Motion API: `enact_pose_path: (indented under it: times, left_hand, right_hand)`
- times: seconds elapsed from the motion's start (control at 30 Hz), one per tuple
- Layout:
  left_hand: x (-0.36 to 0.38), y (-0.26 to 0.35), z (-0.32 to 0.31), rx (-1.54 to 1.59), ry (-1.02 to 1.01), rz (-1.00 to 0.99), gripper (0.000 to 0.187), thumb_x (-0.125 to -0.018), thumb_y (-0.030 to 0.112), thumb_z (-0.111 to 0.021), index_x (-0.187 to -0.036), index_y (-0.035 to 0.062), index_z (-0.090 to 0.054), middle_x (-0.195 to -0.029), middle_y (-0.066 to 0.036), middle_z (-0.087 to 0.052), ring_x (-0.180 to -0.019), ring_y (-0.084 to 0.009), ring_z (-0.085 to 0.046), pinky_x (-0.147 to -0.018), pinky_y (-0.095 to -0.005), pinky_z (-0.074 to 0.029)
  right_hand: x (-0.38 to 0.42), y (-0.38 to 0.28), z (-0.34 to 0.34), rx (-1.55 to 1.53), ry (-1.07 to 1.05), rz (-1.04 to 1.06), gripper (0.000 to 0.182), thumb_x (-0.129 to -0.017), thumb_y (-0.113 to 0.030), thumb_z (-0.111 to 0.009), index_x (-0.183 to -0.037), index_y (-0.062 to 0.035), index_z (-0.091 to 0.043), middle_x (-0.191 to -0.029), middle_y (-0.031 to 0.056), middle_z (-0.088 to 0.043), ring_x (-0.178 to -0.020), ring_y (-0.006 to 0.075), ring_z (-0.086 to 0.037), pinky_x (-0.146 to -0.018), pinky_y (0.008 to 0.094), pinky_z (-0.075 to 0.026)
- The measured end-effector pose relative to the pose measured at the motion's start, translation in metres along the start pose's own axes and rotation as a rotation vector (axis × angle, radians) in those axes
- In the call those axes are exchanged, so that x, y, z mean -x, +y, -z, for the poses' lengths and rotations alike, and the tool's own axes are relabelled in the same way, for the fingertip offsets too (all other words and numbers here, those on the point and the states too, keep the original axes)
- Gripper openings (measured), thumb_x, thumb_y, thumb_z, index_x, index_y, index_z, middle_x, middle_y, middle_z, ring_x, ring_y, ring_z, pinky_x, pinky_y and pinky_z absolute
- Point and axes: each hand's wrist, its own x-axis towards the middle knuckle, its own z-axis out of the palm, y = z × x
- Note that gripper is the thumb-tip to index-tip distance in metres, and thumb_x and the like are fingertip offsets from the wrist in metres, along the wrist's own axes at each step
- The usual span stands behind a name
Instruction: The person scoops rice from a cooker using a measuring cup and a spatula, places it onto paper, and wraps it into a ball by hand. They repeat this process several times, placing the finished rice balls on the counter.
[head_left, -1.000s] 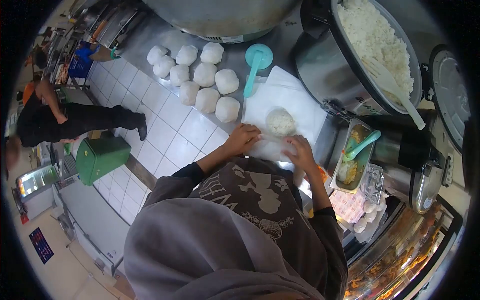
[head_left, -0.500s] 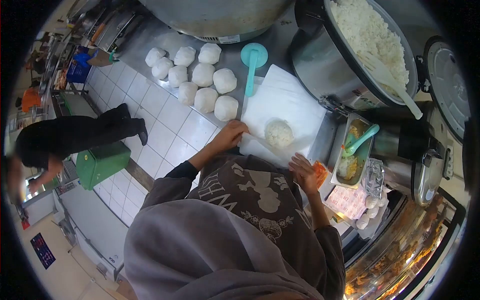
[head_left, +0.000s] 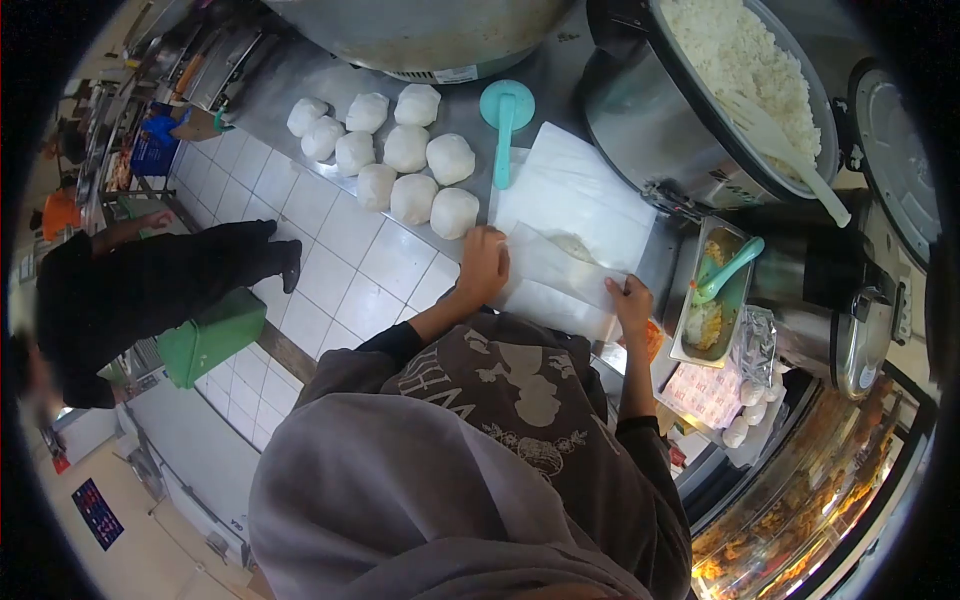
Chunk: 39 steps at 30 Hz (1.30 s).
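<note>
On a stack of white wrapping paper (head_left: 585, 185) lies a mound of rice (head_left: 574, 246), mostly covered by a folded-over paper flap (head_left: 545, 262). My left hand (head_left: 486, 266) grips the flap's left end with bent fingers. At the flap's other end, my right hand (head_left: 630, 302) pinches the paper between thumb and fingers. Several white wrapped rice balls (head_left: 406, 149) sit in rows to the left of the stack. A turquoise rice paddle (head_left: 506, 125) with a round head rests at the paper's upper left edge.
A large cooker (head_left: 650, 120) full of rice holds a pale spatula (head_left: 790, 155). Right of the paper stands a metal tray (head_left: 685, 335) with yellow food and a turquoise spoon (head_left: 728, 270). A person in black (head_left: 150, 280) stands at left beside a green bin (head_left: 212, 338).
Both hands have moved up, bringing the near paper edge over the rice, which is now mostly covered. The person at left has changed arm position.
</note>
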Motion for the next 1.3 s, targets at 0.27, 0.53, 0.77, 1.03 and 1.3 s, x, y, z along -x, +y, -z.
enact_pose_path:
  times: [0.27, 0.53, 0.77, 1.03, 1.3]
  left_hand:
    - [0.005, 0.030, -0.018, -0.108, -0.545, -0.854, 0.048, -0.078, 0.015, -0.046, -0.125, 0.0073, -0.040, -0.130, -0.006, -0.038, -0.119, -0.0209, -0.036, -0.102, -0.0365, -0.029]
    - [0.001, 0.029, -0.011, -0.188, -0.542, -0.792, 0.051, -0.077, 0.018, -0.048, -0.127, 0.0150, -0.039, -0.135, -0.005, -0.034, -0.125, -0.0206, -0.030, -0.104, -0.0389, -0.025]
    - [-0.006, 0.026, -0.015, -0.166, -0.502, -0.802, 0.049, -0.075, 0.020, -0.052, -0.124, 0.0223, -0.043, -0.125, -0.003, -0.043, -0.117, -0.0202, -0.039, -0.100, -0.0392, -0.030]
    - [-0.016, 0.021, -0.015, -0.235, -0.055, -0.901, 0.032, -0.080, 0.031, -0.054, -0.109, 0.0181, -0.055, -0.106, -0.001, -0.053, -0.103, -0.0193, -0.048, -0.089, -0.0365, -0.037]
    - [-0.035, -0.014, -0.002, -0.246, -0.434, -0.829, 0.038, -0.075, 0.041, -0.056, -0.102, 0.0142, -0.057, -0.100, 0.001, -0.058, -0.100, -0.0156, -0.048, -0.090, -0.0402, -0.034]
  right_hand:
    - [-0.089, -0.053, -0.013, 0.345, 0.202, 0.548, 0.020, -0.073, -0.014, -0.063, -0.086, -0.0015, -0.055, -0.090, 0.0144, -0.056, -0.090, 0.0318, -0.051, -0.078, 0.0402, -0.041]
    - [-0.097, -0.072, 0.008, 0.145, -0.296, 0.335, 0.031, -0.067, -0.005, -0.067, -0.095, -0.0033, -0.056, -0.076, 0.0129, -0.053, -0.083, 0.0307, -0.052, -0.072, 0.0376, -0.043]
    - [-0.029, -0.078, 0.029, 0.321, -0.415, 0.747, 0.033, -0.066, 0.000, -0.054, -0.098, -0.0046, -0.061, -0.077, 0.0085, -0.050, -0.078, 0.0230, -0.050, -0.071, 0.0348, -0.043]
    - [0.023, -0.057, 0.010, 0.587, -0.170, 0.882, 0.043, -0.072, -0.008, -0.049, -0.114, -0.0024, -0.051, -0.083, 0.0072, -0.051, -0.088, 0.0227, -0.051, -0.087, 0.0365, -0.039]
    - [0.039, -0.010, -0.010, 0.340, 0.026, 0.643, 0.042, -0.072, -0.013, -0.062, -0.112, -0.0071, -0.051, -0.096, 0.0098, -0.056, -0.091, 0.0250, -0.053, -0.083, 0.0384, -0.041]
